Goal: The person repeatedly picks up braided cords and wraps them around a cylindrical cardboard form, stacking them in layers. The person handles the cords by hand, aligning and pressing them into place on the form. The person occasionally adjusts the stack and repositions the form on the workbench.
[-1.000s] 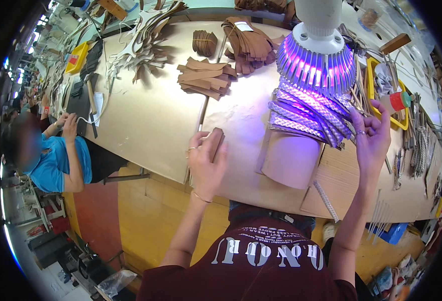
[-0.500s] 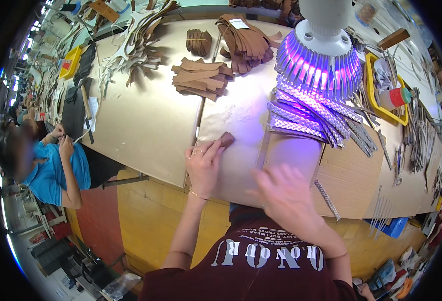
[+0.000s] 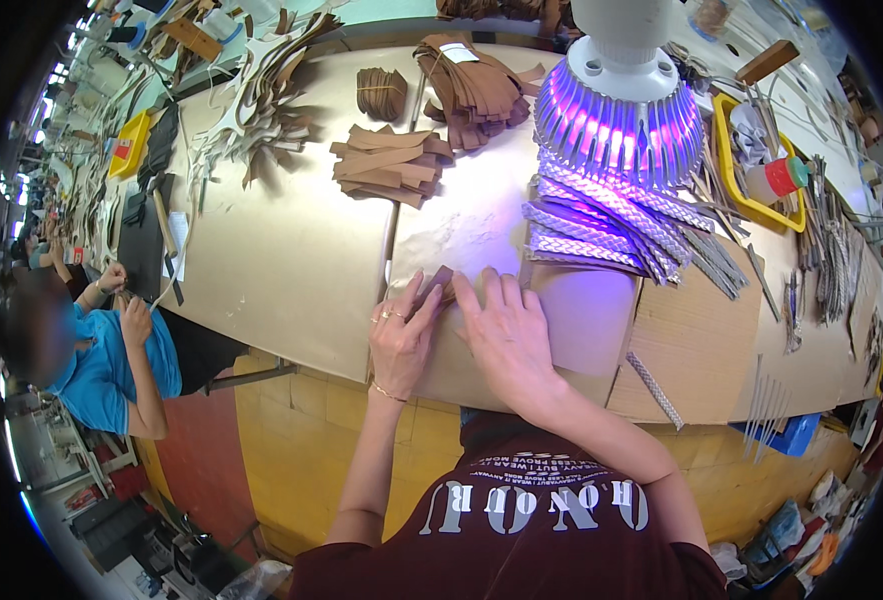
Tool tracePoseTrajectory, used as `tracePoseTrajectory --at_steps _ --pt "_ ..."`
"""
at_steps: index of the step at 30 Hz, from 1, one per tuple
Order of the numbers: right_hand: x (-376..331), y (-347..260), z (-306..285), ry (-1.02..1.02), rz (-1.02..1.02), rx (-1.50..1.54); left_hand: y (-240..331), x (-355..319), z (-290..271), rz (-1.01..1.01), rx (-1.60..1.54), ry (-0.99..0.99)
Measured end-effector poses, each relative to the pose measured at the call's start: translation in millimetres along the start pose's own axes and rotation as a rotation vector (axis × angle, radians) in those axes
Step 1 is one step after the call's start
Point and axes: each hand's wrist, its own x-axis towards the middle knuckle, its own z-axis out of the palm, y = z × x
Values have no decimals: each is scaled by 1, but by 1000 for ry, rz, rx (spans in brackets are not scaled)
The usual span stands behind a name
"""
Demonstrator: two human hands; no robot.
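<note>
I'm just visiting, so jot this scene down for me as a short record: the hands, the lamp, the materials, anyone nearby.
Left hand: pinching a small brown piece
Right hand: fingers extended beside that piece; contact unclear
Lamp: glowing purple above piled braided strips
Loose brown strips: heaped on the table beyond the hands
Yellow tray: right of the lamp, with a bottle
Co-worker: at the left, in a blue top

A violet-glowing lamp (image 3: 618, 115) shines over a tan worktable (image 3: 281, 240) above yellow-and-red floor (image 3: 306, 450).
</note>
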Motion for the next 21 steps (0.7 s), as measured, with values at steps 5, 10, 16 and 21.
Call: tracePoseTrajectory --at_steps 5,10,16,21 --pt "4 -1 7 53 -58 -2 -2 5 -6 22 -20 -55" --pt "12 -9 22 42 -42 -76 -2 -2 -14 -35 -234 -64" --pt "13 -13 28 3 3 -202 -18 -15 -89 -623 -1209 706" --pt "3 -16 -16 -74 -17 -91 -5 12 -156 -229 -1178 564"
